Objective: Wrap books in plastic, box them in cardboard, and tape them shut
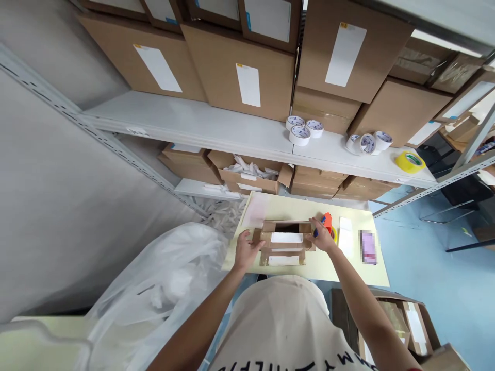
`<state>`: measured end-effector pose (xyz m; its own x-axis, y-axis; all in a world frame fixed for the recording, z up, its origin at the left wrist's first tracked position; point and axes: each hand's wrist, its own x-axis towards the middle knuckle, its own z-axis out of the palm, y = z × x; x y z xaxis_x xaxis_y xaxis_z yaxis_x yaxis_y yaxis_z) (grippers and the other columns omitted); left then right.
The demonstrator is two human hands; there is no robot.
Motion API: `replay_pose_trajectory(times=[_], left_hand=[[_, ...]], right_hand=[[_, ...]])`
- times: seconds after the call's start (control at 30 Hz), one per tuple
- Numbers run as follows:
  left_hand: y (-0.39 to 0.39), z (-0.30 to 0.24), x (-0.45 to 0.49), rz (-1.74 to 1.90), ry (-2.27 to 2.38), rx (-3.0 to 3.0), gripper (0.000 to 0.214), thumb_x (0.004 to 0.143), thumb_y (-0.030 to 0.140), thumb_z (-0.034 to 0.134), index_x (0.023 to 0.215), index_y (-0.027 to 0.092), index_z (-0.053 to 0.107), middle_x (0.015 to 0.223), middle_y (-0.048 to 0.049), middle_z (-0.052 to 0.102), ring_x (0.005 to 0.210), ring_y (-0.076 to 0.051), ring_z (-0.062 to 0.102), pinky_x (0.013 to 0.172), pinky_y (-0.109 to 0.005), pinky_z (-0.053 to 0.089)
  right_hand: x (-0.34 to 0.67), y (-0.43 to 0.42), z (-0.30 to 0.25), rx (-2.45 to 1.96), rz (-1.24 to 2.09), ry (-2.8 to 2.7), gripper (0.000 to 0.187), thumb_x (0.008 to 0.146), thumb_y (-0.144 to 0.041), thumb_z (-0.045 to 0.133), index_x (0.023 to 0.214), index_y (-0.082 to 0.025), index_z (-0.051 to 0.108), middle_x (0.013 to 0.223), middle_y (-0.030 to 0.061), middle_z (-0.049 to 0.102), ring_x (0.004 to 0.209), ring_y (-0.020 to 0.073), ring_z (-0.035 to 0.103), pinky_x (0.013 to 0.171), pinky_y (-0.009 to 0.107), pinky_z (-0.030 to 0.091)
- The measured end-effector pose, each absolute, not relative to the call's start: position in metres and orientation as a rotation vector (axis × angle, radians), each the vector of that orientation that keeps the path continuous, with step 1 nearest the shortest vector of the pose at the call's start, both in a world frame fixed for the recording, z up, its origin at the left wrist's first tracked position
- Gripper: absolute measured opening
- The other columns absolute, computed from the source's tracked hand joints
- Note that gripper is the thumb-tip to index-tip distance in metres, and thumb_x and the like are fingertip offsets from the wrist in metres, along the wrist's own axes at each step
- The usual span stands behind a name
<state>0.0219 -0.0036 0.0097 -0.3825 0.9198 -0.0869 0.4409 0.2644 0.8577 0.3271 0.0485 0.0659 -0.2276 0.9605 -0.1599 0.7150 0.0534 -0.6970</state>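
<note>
A small cardboard box [285,242] stood on the pale yellow table [286,208], directly before the person, with its top flaps partly open. The left hand [246,251] lay open, fingers spread against the box's left end flap. The right hand [320,238] was curled over the right end flap, gripping it. An orange tape dispenser [328,221] sat just behind the right hand. 3 white tape rolls [301,130] rested together on the shelf [216,126] above.
</note>
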Motion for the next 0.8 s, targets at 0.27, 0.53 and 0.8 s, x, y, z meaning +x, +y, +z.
replay_pose_trajectory(times=[0.27,0.53,0.8], left_hand=[[0.002,0.030,0.049,0.648,1.760,2.256,0.056,0.087,0.038,0.055,0.138,0.016,0.048,0.153,-0.0181,0.040,0.144,-0.035,0.031,0.114,-0.053,0.028],[0.019,0.035,0.077,0.148,1.543,2.486,0.073,0.090,0.049,0.047,0.151,0.012,0.034,0.158,-0.0168,0.030,0.146,-0.033,0.029,0.118,-0.053,0.019],[0.019,0.020,0.062,0.176,1.620,2.526,0.076,0.090,0.057,0.041,0.150,0.011,0.036,0.157,-0.0188,0.031,0.145,-0.035,0.029,0.116,-0.055,0.021]], right_hand=[[0.317,0.016,0.033,-1.706,1.014,-1.990,0.075,0.078,-0.018,0.067,0.148,-0.022,0.039,0.163,0.0160,0.016,0.150,0.0302,0.019,0.113,0.051,0.035],[0.309,0.011,0.012,-1.665,1.017,-1.885,0.081,0.082,-0.031,0.064,0.154,-0.024,0.026,0.163,0.0149,0.018,0.150,0.0297,0.017,0.112,0.050,0.036],[0.321,0.026,0.002,-1.775,0.925,-1.722,0.069,0.091,-0.041,0.053,0.152,-0.018,0.029,0.154,0.0162,0.039,0.145,0.0298,0.032,0.116,0.051,0.030]])
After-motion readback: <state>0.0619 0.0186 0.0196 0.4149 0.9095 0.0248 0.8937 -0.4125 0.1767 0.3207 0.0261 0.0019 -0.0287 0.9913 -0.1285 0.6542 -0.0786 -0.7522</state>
